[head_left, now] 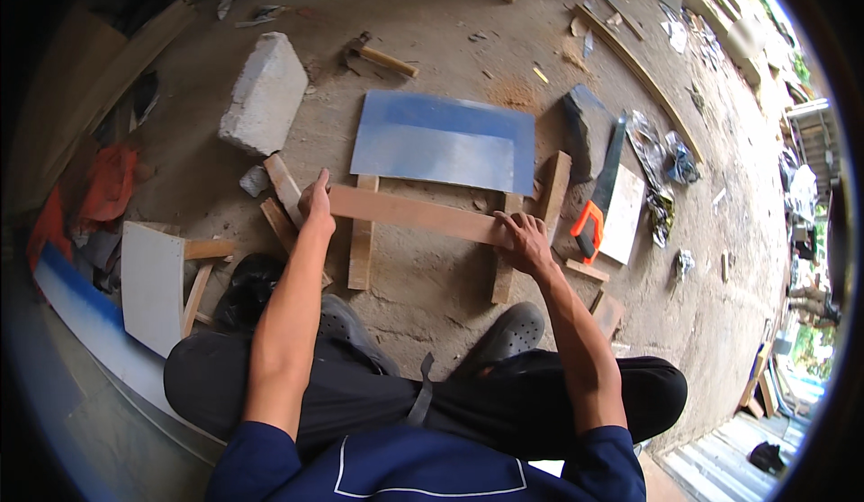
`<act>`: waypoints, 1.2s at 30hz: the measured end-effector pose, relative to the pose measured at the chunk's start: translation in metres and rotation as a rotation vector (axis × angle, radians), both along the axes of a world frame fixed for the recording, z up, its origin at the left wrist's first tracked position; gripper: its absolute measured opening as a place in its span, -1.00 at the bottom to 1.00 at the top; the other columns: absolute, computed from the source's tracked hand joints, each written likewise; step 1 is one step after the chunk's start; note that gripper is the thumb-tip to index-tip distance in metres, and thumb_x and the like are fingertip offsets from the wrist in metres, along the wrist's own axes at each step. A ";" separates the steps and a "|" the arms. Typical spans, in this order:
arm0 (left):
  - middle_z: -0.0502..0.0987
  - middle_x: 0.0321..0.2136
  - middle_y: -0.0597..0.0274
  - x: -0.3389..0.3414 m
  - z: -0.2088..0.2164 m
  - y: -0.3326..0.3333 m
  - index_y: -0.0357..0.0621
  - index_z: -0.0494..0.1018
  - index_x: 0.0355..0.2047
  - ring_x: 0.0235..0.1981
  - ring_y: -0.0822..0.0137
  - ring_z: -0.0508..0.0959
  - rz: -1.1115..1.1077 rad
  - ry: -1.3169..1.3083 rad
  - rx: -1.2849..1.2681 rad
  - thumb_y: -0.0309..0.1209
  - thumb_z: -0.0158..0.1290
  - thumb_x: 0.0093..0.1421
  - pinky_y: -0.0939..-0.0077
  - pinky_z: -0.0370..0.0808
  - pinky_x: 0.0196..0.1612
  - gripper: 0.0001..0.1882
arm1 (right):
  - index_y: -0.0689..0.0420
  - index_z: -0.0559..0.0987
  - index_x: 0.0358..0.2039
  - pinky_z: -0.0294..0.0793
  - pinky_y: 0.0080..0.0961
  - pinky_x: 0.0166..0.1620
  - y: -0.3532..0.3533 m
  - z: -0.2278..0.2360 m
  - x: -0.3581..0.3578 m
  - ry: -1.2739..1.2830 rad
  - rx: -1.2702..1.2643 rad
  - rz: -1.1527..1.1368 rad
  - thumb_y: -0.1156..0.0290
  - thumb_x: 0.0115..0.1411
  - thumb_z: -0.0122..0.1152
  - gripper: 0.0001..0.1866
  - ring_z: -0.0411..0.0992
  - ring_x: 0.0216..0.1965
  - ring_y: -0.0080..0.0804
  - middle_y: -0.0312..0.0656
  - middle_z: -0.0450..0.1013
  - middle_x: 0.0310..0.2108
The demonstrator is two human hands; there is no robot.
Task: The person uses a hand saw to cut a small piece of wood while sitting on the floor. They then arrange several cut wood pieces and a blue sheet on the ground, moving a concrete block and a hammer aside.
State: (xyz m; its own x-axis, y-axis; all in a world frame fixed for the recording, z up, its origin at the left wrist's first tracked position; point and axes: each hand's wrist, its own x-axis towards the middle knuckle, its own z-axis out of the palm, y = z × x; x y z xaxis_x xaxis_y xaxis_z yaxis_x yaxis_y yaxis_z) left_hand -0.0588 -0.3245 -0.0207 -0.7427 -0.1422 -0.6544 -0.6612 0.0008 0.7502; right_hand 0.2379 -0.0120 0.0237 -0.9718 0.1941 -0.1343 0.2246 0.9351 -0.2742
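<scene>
The plank [409, 211], its ends clamped in the left hand [317, 201] and right hand [524, 240], could be skewed if the near ends of the battens [360, 263] are nudged by a shoe [509, 331].

Left fingers [321, 183] and right fingers [528, 224] hold a wooden board [409, 213] beside a blue panel [445, 142].

ok so going by the 1 blue panel [441, 142]; near side: 1 plank [414, 216], 2 hands [525, 241], 2 grey clogs [519, 326], plus 2 battens [361, 254] at its edge; 1 hammer [387, 60] beyond it; left, 1 big pale block [265, 95]; right, 1 handsaw [609, 178]
</scene>
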 end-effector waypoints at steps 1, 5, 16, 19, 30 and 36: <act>0.51 -0.38 0.27 0.008 -0.007 -0.002 -0.17 0.50 -0.26 -0.32 0.34 0.49 -0.081 0.034 -0.143 -0.07 0.19 0.10 0.43 0.43 -0.20 -0.59 | -0.14 0.30 0.18 0.19 -0.15 0.10 0.000 -0.001 0.005 0.026 0.019 0.022 0.19 -0.11 0.37 -0.23 0.29 0.05 -0.17 -0.16 0.35 -0.10; 0.52 -0.39 0.24 0.034 -0.020 -0.006 -0.25 0.51 -0.29 -0.32 0.38 0.49 -0.236 0.107 -0.239 -0.09 0.18 0.12 0.46 0.42 -0.18 -0.58 | -0.03 0.32 0.16 0.11 -0.15 0.18 -0.002 -0.009 0.015 0.042 -0.001 -0.014 0.24 -0.12 0.37 -0.23 0.28 0.08 -0.19 -0.18 0.36 -0.03; 0.55 -0.20 0.10 0.029 -0.025 -0.018 -0.33 0.45 -0.05 -0.17 0.31 0.51 -0.408 0.074 -0.125 -0.16 0.10 0.19 0.44 0.40 -0.07 -0.52 | 0.19 0.36 0.07 0.24 -0.24 0.14 0.013 -0.026 0.030 0.332 -0.172 -0.446 0.18 0.14 0.21 -0.45 0.29 0.07 -0.01 0.03 0.37 -0.01; 0.52 -0.10 0.06 0.027 -0.020 -0.016 -0.34 0.41 0.02 -0.09 0.26 0.49 -0.485 -0.016 -0.155 -0.13 0.04 0.22 0.41 0.37 -0.01 -0.47 | 0.22 0.54 -0.19 0.48 -0.38 -0.14 0.039 -0.037 0.039 0.391 -0.457 -0.741 0.36 0.21 0.09 -0.76 0.52 -0.22 -0.16 0.00 0.54 -0.29; 0.36 0.14 0.00 0.016 -0.032 -0.022 -0.32 0.30 0.14 0.16 0.18 0.33 -0.634 -0.094 -0.199 -0.08 -0.09 0.28 0.27 0.17 0.21 -0.40 | 0.19 0.56 -0.16 0.44 -0.23 -0.03 0.057 -0.035 0.040 -0.016 -0.280 -1.076 -0.06 0.10 0.14 -0.45 0.50 -0.12 0.02 0.17 0.51 -0.21; 0.46 0.01 0.03 0.019 -0.033 -0.026 -0.35 0.34 0.10 0.02 0.21 0.43 -0.579 -0.045 -0.254 -0.12 -0.07 0.26 0.33 0.29 0.09 -0.43 | 0.31 0.35 0.09 0.39 -0.30 0.05 0.060 -0.047 0.045 -0.076 -0.395 -1.061 -0.30 -0.02 0.22 -0.06 0.40 0.05 -0.02 0.21 0.40 0.00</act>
State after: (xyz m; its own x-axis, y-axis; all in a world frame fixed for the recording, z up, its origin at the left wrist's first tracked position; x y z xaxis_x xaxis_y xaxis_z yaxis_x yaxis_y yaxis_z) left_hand -0.0394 -0.3507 -0.0533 -0.7185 0.1189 -0.6853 -0.5312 0.5422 0.6510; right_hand 0.2827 0.0481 -0.0234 -0.3286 0.8457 -0.4204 0.8806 0.1135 -0.4600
